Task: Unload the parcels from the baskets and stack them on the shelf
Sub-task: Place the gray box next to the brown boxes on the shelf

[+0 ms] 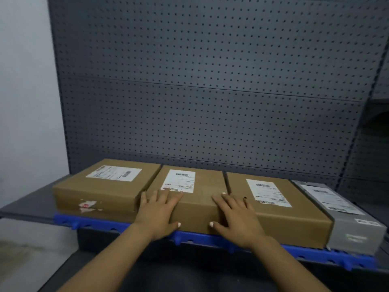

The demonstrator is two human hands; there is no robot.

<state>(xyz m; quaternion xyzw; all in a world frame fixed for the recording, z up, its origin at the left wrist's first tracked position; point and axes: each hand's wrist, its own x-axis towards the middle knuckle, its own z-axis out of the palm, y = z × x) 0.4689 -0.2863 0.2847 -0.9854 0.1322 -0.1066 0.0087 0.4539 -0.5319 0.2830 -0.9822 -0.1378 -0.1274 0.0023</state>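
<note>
Both hands flat on middle parcel: left hand and right hand with fingers spread, pressing top near front edge, gripping nothing. Parcel on grey shelf, between left parcel and right parcel, close beside both. Stiff brown cardboard, smooth, probably light; best held by side edges. Grey box at far right; perforated metal back panel behind.

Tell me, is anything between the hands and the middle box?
No. Both the left hand and the right hand lie flat, fingers straight, right on top of the middle brown parcel. It already sits on the shelf between two other brown parcels.
</note>
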